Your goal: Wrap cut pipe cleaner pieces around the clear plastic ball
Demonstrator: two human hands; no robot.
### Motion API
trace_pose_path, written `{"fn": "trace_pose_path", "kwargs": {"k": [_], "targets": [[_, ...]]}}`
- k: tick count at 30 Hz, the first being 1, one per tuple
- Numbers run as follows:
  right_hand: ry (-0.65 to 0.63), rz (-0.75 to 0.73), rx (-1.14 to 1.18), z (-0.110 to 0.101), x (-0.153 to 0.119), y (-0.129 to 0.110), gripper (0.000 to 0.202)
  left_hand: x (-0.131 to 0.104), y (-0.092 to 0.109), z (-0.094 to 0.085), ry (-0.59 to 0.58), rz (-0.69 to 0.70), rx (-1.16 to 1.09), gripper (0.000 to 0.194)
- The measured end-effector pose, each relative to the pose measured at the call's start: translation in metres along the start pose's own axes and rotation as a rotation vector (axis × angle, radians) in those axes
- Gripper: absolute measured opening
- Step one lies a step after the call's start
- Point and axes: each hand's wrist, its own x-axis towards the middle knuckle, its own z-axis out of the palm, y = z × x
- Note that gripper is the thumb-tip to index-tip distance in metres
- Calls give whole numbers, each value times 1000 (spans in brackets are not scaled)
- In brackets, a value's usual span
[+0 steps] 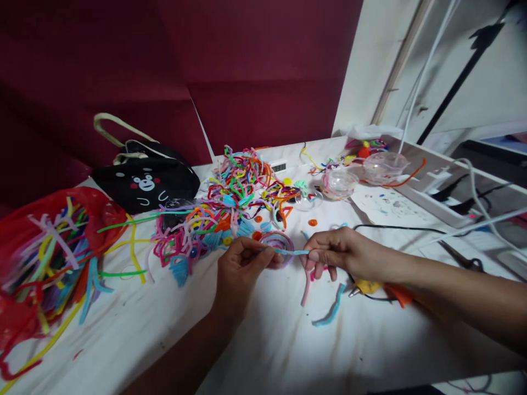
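Bare left hand (242,269), bare right hand (341,252) (forearms (444,288) likewise bare, slim-wristed)

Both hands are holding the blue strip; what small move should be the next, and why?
I would perhaps let the right hand bend the blue strip slightly while the left hand steadies it: both pinch it, and between them it looks nearly straight.

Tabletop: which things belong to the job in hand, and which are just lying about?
In the job, it seems:
blue strip, in left hand and right hand
loose blue piece
red bag of coloured strips
tangled strip heap
scissors, not in hand

Probably just lying about:
black bag with a face
small digital display
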Motion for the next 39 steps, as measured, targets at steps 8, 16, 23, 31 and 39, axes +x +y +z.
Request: {"fn": "trace_pose_path", "kwargs": {"k": [8, 16, 23, 31, 39], "targets": [[166, -7, 58, -12, 3, -4, 53, 2, 5, 1, 33, 68, 89, 33], [299, -277, -415, -19, -22, -12, 29, 10, 41, 17, -228, 750, 903, 16], [385, -362, -433, -24, -49, -16, 24, 15, 47, 76, -525, 926, 1266, 17], [751, -190, -416, -56, -115, 20, 37, 24, 28, 116, -589, 149, 497, 16], [989, 331, -1085, -87, -225, 136, 40, 27, 10, 136, -566, -82, 258, 25]]}}
